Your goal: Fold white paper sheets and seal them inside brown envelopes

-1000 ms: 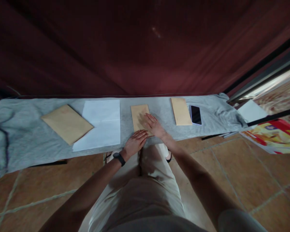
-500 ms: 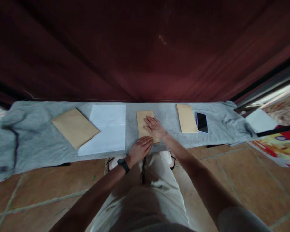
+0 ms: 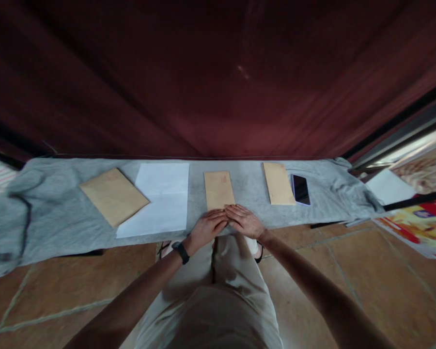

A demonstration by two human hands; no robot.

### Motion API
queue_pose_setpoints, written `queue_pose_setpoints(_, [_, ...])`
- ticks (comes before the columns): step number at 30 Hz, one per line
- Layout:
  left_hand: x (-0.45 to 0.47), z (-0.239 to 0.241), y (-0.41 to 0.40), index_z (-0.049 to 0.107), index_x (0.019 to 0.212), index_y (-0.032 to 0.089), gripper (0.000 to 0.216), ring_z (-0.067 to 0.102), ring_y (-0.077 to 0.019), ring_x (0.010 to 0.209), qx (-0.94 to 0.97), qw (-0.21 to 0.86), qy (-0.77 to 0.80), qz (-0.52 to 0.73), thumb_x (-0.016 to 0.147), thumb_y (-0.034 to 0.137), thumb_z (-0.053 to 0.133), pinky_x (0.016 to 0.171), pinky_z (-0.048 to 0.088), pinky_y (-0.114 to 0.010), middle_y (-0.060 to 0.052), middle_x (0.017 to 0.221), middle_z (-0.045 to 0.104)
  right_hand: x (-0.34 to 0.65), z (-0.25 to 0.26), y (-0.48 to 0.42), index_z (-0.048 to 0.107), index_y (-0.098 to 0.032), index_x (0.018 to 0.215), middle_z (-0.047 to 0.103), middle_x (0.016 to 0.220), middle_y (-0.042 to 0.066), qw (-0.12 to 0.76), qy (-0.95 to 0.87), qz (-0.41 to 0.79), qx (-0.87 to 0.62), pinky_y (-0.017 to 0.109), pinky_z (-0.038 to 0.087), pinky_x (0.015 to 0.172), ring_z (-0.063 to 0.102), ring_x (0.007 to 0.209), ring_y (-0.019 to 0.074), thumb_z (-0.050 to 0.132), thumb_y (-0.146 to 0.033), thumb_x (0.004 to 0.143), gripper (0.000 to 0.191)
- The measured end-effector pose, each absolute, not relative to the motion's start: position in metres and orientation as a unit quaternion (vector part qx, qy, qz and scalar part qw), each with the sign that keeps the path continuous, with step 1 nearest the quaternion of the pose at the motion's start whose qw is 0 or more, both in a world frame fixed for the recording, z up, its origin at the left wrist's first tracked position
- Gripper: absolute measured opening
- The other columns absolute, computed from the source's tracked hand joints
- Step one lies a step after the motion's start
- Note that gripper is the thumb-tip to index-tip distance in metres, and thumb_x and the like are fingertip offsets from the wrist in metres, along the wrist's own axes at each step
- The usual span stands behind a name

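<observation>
A brown paper envelope (image 3: 218, 189) lies flat in front of me, with small reddish print near its far right corner. My left hand (image 3: 208, 230) rests on its near edge with the fingers stretched out and pressed down. My right hand (image 3: 244, 221) lies beside it on the same edge, fingers flat and extended. The fingertips of both hands meet around the middle of that edge, which they cover. Neither hand grips anything.
White paper (image 3: 167, 201) lies left, partly under a larger brown envelope (image 3: 113, 196). To the right are a folded-looking brown envelope (image 3: 279, 185) and a phone (image 3: 301, 189). Grey cloth (image 3: 327, 194) covers the narrow surface, backed by a dark red panel (image 3: 218, 111).
My right hand has slid from the middle of the envelope toward me, down to its near edge beside my left hand. The left hand stays at that edge.
</observation>
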State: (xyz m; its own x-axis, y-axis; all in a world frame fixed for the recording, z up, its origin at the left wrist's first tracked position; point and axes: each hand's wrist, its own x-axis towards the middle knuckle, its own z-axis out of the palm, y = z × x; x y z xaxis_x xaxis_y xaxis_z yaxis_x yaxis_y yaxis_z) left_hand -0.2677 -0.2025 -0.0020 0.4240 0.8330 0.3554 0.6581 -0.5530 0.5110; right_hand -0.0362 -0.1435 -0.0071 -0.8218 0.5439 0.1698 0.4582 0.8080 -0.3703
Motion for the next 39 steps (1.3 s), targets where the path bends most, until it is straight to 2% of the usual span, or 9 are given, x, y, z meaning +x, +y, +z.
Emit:
queue_pose_setpoints(3, [-0.274,0.008,-0.171,0.072,0.114,0.020,0.035,0.069,-0.0175,0.113,0.809,0.164,0.475,0.306,0.107,0.032,0.040,0.103,0.055,-0.035,-0.007,0.118,0.076,-0.036,-0.006,-0.145,0.048,-0.019,0.153,0.047,0.158,0.011,0.144,-0.940,0.159,-0.266,0.048,0.034,0.127,0.044,0.148,0.0231,0.047,-0.039,0.106,0.051])
queue_pose_setpoints(5, [-0.276,0.015,-0.140,0.068,0.123,0.017,0.040,0.063,-0.0191,0.125,0.802,0.138,0.500,0.297,0.107,0.033,0.036,0.112,0.048,-0.037,-0.010,0.129,0.071,-0.036,-0.005,-0.144,0.050,-0.019,0.152,0.050,0.156,0.011,0.153,-0.936,0.166,-0.270,0.049,0.035,0.126,0.045,0.147,0.0230,0.047,-0.038,0.106,0.050])
queue_pose_setpoints(8, [-0.276,0.019,-0.091,0.054,0.144,0.011,0.048,0.048,-0.0213,0.144,0.818,0.095,0.521,0.224,0.106,0.031,0.033,0.122,0.036,-0.040,-0.013,0.153,0.054,-0.037,-0.004,-0.143,0.052,-0.020,0.150,0.051,0.155,0.010,0.168,-0.931,0.181,-0.268,0.049,0.036,0.125,0.046,0.146,0.0227,0.046,-0.037,0.106,0.047])
queue_pose_setpoints(11, [-0.273,0.012,-0.057,0.045,0.152,0.010,0.054,0.037,-0.0209,0.151,0.836,0.077,0.525,0.142,0.105,0.033,0.031,0.126,0.027,-0.040,-0.013,0.161,0.044,-0.037,-0.002,-0.142,0.052,-0.019,0.149,0.051,0.155,0.011,0.173,-0.928,0.194,-0.266,0.050,0.036,0.125,0.047,0.146,0.0235,0.045,-0.039,0.106,0.047])
queue_pose_setpoints(14, [-0.272,0.001,-0.044,0.041,0.155,0.010,0.059,0.032,-0.0214,0.153,0.845,0.064,0.521,0.102,0.106,0.040,0.030,0.128,0.021,-0.039,-0.012,0.163,0.041,-0.037,-0.001,-0.142,0.052,-0.019,0.149,0.050,0.156,0.011,0.172,-0.926,0.203,-0.266,0.050,0.036,0.125,0.047,0.146,0.0244,0.045,-0.040,0.106,0.048])
queue_pose_setpoints(25, [-0.273,-0.007,-0.053,0.037,0.159,0.019,0.060,0.025,-0.0210,0.156,0.858,0.053,0.506,0.074,0.106,0.047,0.029,0.129,0.013,-0.041,-0.005,0.167,0.036,-0.038,0.001,-0.142,0.054,-0.019,0.147,0.052,0.155,0.011,0.176,-0.925,0.205,-0.266,0.049,0.035,0.125,0.047,0.145,0.0245,0.051,-0.036,0.104,0.047])
queue_pose_setpoints(30, [-0.272,-0.005,-0.073,0.038,0.158,0.021,0.057,0.026,-0.0209,0.156,0.866,0.068,0.489,0.079,0.106,0.044,0.032,0.128,0.013,-0.043,-0.005,0.166,0.037,-0.038,-0.005,-0.143,0.056,-0.020,0.145,0.053,0.153,0.011,0.178,-0.924,0.197,-0.276,0.051,0.037,0.124,0.049,0.144,0.0255,0.058,-0.033,0.100,0.047])
queue_pose_setpoints(39, [-0.268,-0.009,-0.116,0.038,0.157,0.016,0.054,0.028,-0.0189,0.155,0.875,0.061,0.464,0.123,0.108,0.036,0.032,0.128,0.018,-0.041,-0.009,0.166,0.035,-0.036,-0.007,-0.143,0.053,-0.020,0.148,0.058,0.149,0.011,0.183,-0.924,0.207,-0.264,0.054,0.036,0.124,0.050,0.143,0.0261,0.060,-0.027,0.094,0.054])
